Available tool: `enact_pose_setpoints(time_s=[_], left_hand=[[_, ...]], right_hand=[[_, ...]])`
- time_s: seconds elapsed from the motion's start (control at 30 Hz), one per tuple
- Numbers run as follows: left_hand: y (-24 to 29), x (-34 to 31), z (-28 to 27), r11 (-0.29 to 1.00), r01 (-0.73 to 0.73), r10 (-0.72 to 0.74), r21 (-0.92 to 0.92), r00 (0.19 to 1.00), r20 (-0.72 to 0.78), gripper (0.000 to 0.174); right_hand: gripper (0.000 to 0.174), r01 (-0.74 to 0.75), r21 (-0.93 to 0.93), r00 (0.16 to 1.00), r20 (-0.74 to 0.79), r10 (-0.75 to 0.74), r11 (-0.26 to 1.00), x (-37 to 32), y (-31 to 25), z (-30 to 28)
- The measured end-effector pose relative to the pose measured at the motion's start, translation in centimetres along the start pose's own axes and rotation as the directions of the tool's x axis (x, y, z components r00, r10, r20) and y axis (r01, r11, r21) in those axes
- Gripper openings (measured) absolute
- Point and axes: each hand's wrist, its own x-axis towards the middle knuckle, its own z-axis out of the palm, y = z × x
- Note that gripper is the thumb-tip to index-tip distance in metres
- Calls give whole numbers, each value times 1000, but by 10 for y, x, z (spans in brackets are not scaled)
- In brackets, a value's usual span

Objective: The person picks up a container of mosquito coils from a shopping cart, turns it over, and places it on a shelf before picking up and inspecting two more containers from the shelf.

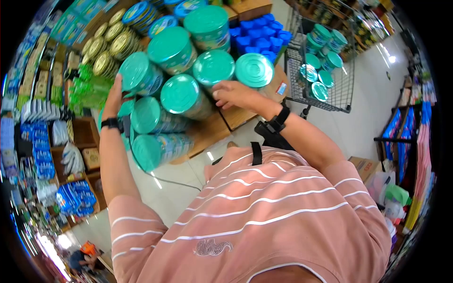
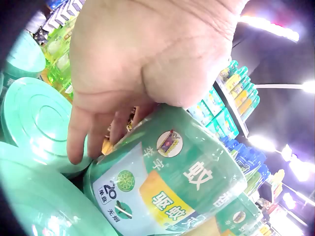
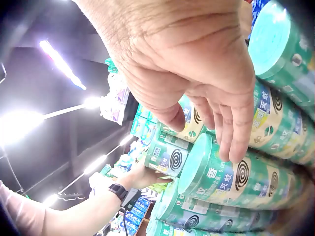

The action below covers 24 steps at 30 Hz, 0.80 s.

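Observation:
Stacked plastic tubs of mosquito coils with green lids fill the display before me. My left hand (image 1: pixel 114 97) touches the side of the leftmost upper tub (image 1: pixel 134 71), its fingers extended along the lid's edge. In the left wrist view that tub's label (image 2: pixel 172 182) shows below the heel of the hand, and the fingers (image 2: pixel 78 132) reach down past its side. Loosely bent, my right hand (image 1: pixel 241 97) hovers by the front tub (image 1: pixel 180 94) and the one behind it (image 1: pixel 213 67), holding nothing. Its fingertips (image 3: pixel 236 152) overlap a tub in the right wrist view.
A wire shopping cart (image 1: pixel 325 96) with several green-lidded tubs stands at the right. Gold-lidded cans (image 1: pixel 106 45) and blue packages (image 1: pixel 259 35) sit behind the tubs. A wooden ledge (image 1: pixel 210 137) edges the display. A thin cable (image 1: pixel 165 179) hangs from the left wrist.

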Motion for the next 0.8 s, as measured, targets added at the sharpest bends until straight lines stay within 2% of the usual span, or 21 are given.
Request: enact_pose_setpoints(time_s=[0.03, 0.07, 0.1, 0.17, 0.23, 0.3, 0.37, 0.47, 0.57, 0.63, 0.7, 0.8], left_hand=[[-2, -4, -3, 998, -54, 54, 40, 999, 4, 87], [-13, 7, -19, 993, -34, 36, 116, 999, -16, 85], [-17, 12, -36, 988, -63, 60, 139, 998, 31, 82], [12, 7, -33, 982, -46, 48, 186, 999, -9, 79], [17, 13, -58, 944, -143, 180, 298, 978, -103, 72], [73, -29, -14, 938, -235, 300, 256, 918, -258, 69], [108, -67, 34, 829, -499, 553, 253, 800, -233, 68], [160, -106, 139, 737, -621, 676, 268, 663, -322, 66], [176, -98, 230, 838, -535, 530, 108, 750, -396, 63], [158, -84, 288, 862, -506, 489, 29, 817, -306, 64], [154, -87, 364, 870, -486, 476, -87, 872, -115, 65], [160, -90, 461, 924, -343, 349, -171, 937, 11, 65]], right_hand=[[54, 6, -2, 1000, -8, -6, 1000, -3, 1, -6], [53, 32, 11, 999, 12, -32, 999, -2, 7, -13], [53, 56, 21, 998, 21, -56, 998, -1, 10, -20], [52, 73, 18, 997, 20, -74, 997, -8, 2, -38], [49, 65, 50, 998, 3, -65, 997, 0, 7, -62], [45, 105, 93, 994, -30, -103, 990, -2, 5, -89], [43, 146, 134, 989, -58, -139, 980, -12, 1, -124], [42, 219, 214, 972, -130, -194, 952, -38, -7, -186], [42, 219, 343, 961, -240, -140, 913, -60, -1, -262], [46, 208, 417, 948, -309, -78, 885, -70, 16, -322], [51, 273, 478, 926, -367, -93, 835, -96, 31, -380], [62, 331, 611, 896, -443, -36, 719, -118, 72, -461]])
